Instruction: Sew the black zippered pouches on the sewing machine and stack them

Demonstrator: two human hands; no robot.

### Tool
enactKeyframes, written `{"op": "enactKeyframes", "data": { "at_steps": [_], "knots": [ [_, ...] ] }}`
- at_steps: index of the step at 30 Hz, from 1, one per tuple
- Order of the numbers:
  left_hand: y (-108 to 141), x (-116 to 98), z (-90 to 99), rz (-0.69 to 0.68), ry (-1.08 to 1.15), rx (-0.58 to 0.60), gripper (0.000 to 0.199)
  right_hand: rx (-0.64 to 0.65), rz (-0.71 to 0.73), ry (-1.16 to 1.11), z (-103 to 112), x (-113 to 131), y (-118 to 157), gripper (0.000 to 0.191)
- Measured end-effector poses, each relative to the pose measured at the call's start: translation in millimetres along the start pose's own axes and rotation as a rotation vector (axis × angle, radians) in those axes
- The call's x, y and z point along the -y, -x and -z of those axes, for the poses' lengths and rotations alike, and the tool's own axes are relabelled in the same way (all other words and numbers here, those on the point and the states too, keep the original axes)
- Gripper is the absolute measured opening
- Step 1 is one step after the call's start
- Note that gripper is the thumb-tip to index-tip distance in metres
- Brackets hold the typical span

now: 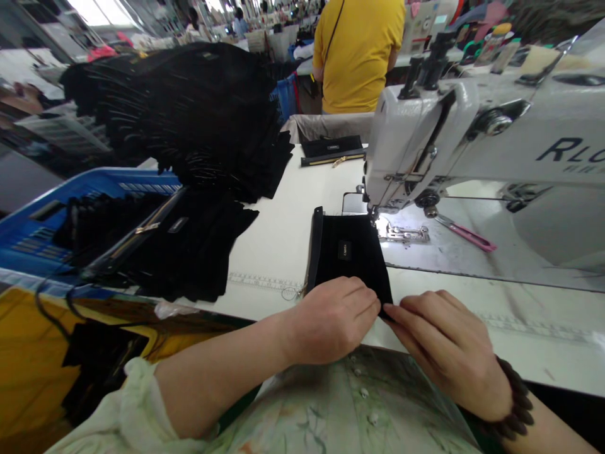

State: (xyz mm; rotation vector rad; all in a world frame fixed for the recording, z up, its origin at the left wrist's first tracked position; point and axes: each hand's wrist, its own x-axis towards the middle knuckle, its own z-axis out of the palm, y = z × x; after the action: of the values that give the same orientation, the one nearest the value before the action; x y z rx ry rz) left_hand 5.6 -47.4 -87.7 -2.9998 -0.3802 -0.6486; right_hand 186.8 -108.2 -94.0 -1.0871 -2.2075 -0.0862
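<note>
A black fabric pouch panel (352,252) with a small label and a dark band along its left side lies on the white sewing table. Its far right corner is at the needle area of the sewing machine (401,151). My left hand (338,318) is closed on the near edge, fingers curled over the cloth. At the near right corner, my right hand (444,347) pinches the same piece between thumb and fingers. The fingertips of both hands almost meet there. My left hand hides part of the near edge.
Black pieces are heaped high (198,120) at the left, with more in a blue crate (94,180). A zippered black piece (331,150) lies behind the machine. Pink-handled snips (467,234) rest on the machine bed. A person in yellow (359,57) stands beyond.
</note>
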Motion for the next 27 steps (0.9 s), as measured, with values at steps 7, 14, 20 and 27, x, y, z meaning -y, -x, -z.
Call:
{"op": "enactKeyframes", "data": {
  "at_steps": [7, 14, 20, 27],
  "knots": [
    [4.8, -3.0, -17.6, -0.132, -0.026, 0.138, 0.023, 0.133, 0.017, 0.029, -16.8, -1.8, 5.9, 0.024],
    [2.5, 11.9, -28.4, -0.118, -0.036, 0.167, 0.024, 0.240, -0.001, 0.091, -20.9, -12.0, 2.8, 0.026],
    [-1.7, 33.9, -32.8, -0.095, -0.018, 0.041, 0.026, 0.331, 0.052, 0.189, -22.3, -27.5, -4.3, 0.029],
    [-8.8, 53.5, -40.9, -0.109, -0.047, 0.009, 0.025, 0.372, 0.115, 0.249, -24.7, -47.5, -16.7, 0.035]
  ]
}}
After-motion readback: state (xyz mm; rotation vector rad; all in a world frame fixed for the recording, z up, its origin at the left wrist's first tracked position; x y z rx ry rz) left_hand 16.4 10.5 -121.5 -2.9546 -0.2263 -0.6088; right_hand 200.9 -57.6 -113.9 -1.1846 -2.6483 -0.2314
